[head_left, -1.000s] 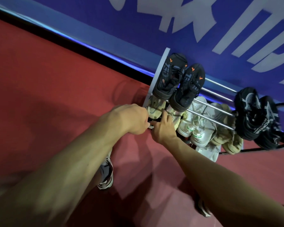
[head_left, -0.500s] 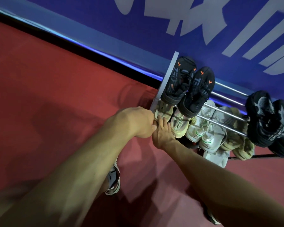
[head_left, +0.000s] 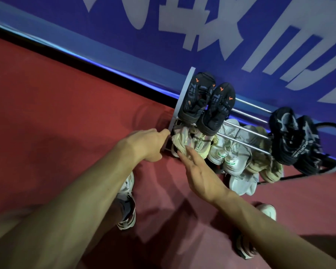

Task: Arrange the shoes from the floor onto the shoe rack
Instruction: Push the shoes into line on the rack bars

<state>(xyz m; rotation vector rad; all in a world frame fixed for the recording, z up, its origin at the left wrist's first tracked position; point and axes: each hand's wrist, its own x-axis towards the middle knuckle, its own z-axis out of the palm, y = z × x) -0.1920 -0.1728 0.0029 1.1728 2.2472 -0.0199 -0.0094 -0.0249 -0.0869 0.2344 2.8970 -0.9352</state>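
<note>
At the shoe rack (head_left: 179,100), right hand (head_left: 200,171) has drawn back, fingers released; left hand (head_left: 149,144) stays clenched.

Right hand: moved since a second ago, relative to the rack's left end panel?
Yes. The right hand has opened and drawn back from the rack's end panel, toward the person; only its fingertips touch the cream sneaker.

The left hand (head_left: 150,145) hides its own fingertips behind the grey side panel (head_left: 180,100) of the shoe rack (head_left: 246,133), so its grip cannot be told. The lower shelf's pale shoes (head_left: 231,158) are partly covered by the rails and the black sandals (head_left: 206,103). Both forearms run off the bottom edge. The wall lettering (head_left: 211,20) is cut off at the top.
</note>
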